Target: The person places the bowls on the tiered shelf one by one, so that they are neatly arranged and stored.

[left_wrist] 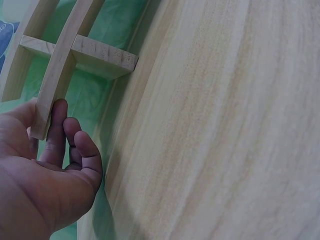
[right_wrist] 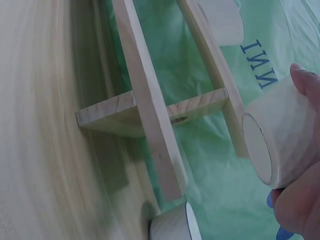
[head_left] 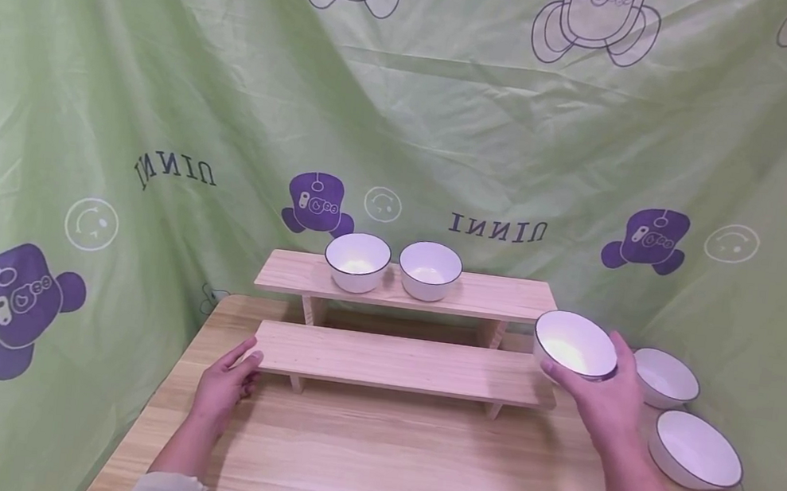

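Note:
My right hand [head_left: 611, 396] grips a white bowl [head_left: 574, 343] with a dark rim, raised over the right end of the lower board of a two-tier wooden shelf [head_left: 403, 362]. The right wrist view shows the held bowl [right_wrist: 285, 135] from its base side, thumb on its wall. At the shelf's left end, my left hand [head_left: 223, 388] pinches the lower board's corner. In the left wrist view the board's end [left_wrist: 45, 115] lies between the thumb and fingers. Two more white bowls stand on the upper board, a left one [head_left: 357, 264] and a right one [head_left: 430, 273].
Two white bowls rest on the wooden table [head_left: 377, 468] at the right, a farther one [head_left: 665, 378] and a nearer one [head_left: 696, 453], close beside my right forearm. A green printed curtain [head_left: 407, 119] hangs behind the table and along its sides.

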### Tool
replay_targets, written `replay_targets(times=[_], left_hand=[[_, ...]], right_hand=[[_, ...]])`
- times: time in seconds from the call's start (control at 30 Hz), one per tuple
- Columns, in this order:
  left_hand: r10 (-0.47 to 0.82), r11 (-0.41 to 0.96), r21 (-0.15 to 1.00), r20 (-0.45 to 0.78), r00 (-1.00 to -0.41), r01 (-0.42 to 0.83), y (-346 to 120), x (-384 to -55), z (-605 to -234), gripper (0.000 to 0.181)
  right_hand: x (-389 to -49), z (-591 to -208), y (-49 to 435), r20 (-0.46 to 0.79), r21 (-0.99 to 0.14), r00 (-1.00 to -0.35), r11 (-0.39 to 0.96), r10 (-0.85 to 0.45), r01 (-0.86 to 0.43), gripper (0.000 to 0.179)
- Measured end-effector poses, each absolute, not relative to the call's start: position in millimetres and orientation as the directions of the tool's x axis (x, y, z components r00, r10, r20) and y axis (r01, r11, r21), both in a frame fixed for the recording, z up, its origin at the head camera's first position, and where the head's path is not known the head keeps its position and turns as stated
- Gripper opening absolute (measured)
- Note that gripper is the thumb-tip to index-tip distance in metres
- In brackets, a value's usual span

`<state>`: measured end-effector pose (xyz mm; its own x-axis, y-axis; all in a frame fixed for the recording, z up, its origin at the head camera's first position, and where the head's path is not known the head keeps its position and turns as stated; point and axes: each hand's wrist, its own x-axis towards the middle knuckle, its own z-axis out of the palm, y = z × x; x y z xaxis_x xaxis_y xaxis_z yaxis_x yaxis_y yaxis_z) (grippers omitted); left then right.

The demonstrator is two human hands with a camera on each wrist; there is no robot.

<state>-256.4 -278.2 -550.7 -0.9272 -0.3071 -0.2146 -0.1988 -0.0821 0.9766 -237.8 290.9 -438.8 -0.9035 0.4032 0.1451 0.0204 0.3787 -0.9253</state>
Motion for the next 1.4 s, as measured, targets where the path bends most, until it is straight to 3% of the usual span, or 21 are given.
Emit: replay_targets(times=[0.87, 1.4], left_hand=[[-0.305, -0.062, 0.977, -0.213, -0.928, -0.204, -277, -259, -546, 0.067], [-0.312, -0.067, 0.976, -0.217, -0.925, -0.206, -279, -254, -550, 0.067]], right_hand=[[-262, -420, 270, 0.152, -0.931, -0.915, 0.364, 0.374, -0.006, 0.128], [-281, -419, 252, 0.222, -0.93, -0.921, 0.354, 0.319, -0.101, 0.127]])
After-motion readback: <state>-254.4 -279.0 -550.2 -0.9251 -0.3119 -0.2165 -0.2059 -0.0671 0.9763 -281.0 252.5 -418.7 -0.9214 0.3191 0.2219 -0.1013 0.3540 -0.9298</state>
